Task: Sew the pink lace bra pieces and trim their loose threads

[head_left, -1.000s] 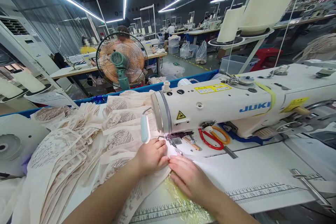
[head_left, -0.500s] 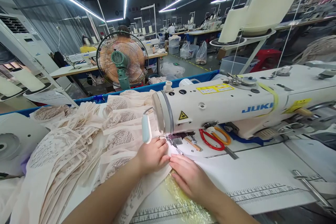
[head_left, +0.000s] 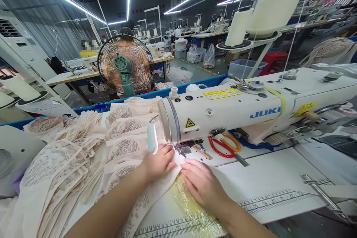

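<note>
A white sewing machine (head_left: pixel 223 100) reaches in from the right, its needle end over the cloth. My left hand (head_left: pixel 159 163) lies on pale lace fabric (head_left: pixel 156 197) just below the needle area, fingers bent and pressing the cloth. Close on its right, my right hand (head_left: pixel 202 180) has its fingers together, the tips pinching the fabric edge near the presser foot. A small gap separates the two hands. Yellowish clear plastic (head_left: pixel 185 200) lies under and beside my right hand. The needle itself cannot be made out.
Lace pieces (head_left: pixel 64 156) are heaped at the left. Red-handled scissors (head_left: pixel 220 148) rest beneath the machine arm. A green fan (head_left: pixel 124 63) stands beyond the table, and a ruler strip (head_left: pixel 267 200) runs along the front. Thread cones (head_left: pixel 238 28) stand upper right.
The view has shifted slightly, so the machine and fan appear further left. My right fingertips have moved a little away from my left hand, widening the gap.
</note>
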Tool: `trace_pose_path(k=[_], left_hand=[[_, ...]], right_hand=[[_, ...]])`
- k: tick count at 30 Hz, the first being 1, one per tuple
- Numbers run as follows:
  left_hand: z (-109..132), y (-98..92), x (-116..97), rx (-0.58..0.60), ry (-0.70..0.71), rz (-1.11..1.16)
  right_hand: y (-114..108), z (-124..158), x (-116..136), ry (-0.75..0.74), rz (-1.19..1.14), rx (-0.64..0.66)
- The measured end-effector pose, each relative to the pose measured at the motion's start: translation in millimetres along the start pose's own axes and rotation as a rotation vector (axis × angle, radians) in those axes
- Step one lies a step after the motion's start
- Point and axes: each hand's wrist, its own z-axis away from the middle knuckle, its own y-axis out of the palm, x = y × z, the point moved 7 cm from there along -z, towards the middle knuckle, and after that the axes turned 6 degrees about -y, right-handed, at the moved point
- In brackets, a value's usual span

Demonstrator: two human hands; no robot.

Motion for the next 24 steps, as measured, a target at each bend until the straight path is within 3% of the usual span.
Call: trace_pose_path(k=[4, 7, 12, 18, 24], left_hand=[[-2.0, -7.8, -4.6, -0.013, 0.023, -0.029], [4.3, -12.8, -22.5, -0.019, 0.089, -0.028], [20.6, -4.9, -45.1, -0.035, 0.225, -0.022], [17.7, 1.8, -26.0, -0.039, 0.261, -0.041], [10.1, 0.7, -11.2, -0.020, 0.246, -0.056]], right_hand=[[-3.0, -0.9, -5.0, 0.041, 0.033, -0.033], [-0.5, 0.4, -6.8, 0.045, 0.027, -0.017], [4.1, 2.3, -9.2, 0.077, 0.011, 0.028], [6.2, 0.1, -7.0, 0.061, 0.060, 0.084], [1.7, 0.4, -6.5, 0.067, 0.042, 0.033]])
